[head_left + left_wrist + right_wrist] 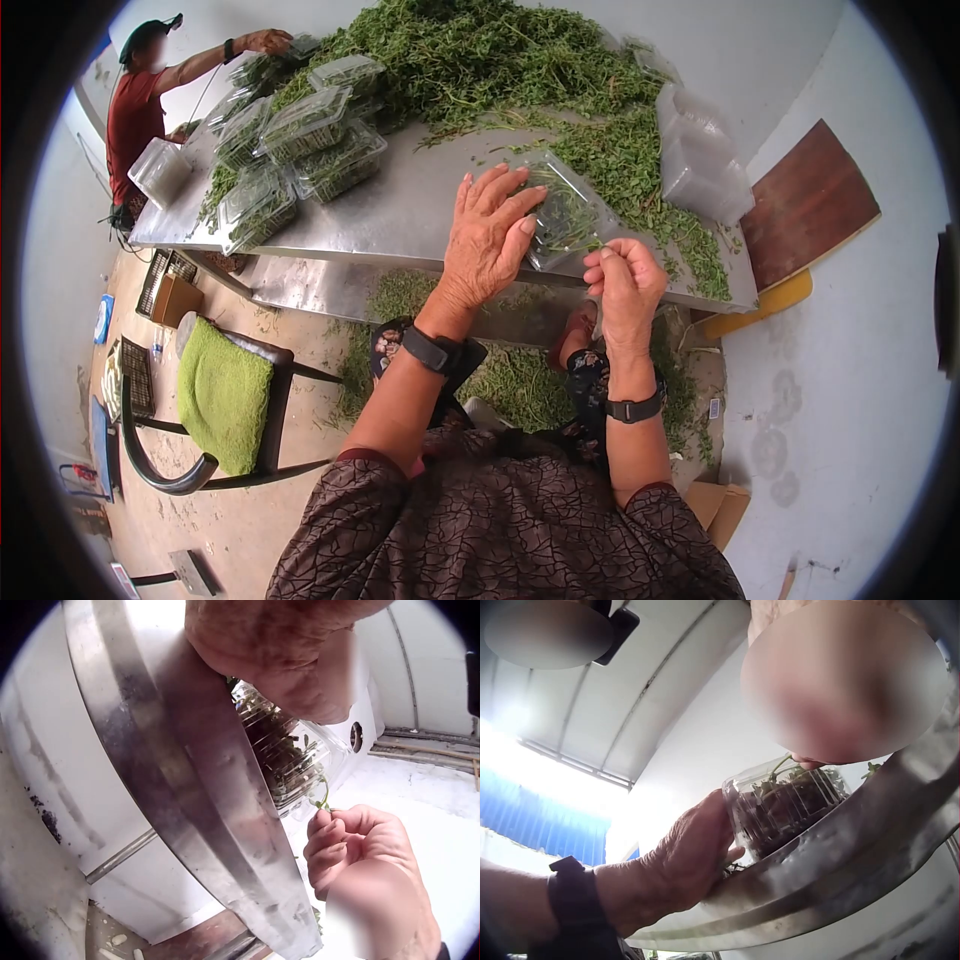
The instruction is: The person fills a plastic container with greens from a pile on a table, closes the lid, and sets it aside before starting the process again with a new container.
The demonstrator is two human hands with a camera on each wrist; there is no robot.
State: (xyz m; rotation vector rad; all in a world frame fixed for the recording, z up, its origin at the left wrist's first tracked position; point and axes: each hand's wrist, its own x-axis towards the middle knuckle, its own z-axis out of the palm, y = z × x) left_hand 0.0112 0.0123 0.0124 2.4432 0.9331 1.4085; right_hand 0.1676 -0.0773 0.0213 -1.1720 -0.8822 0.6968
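Closing step: left hand (487, 240) flat, pressing herb-filled clamshell (568, 213) on surface (400, 215); right hand (624, 285) pinching stray sprig (322, 796), apparently due tucking inside.

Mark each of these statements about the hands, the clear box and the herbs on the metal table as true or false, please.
1. The left hand lies flat on the clear box. True.
2. The right hand holds a knife. False: it pinches a green sprig.
3. The box sits near the edge of the metal table. True.
4. The chair has a red cushion. False: it is green.
5. The filled boxes are stacked on the floor. False: they lie on the table.
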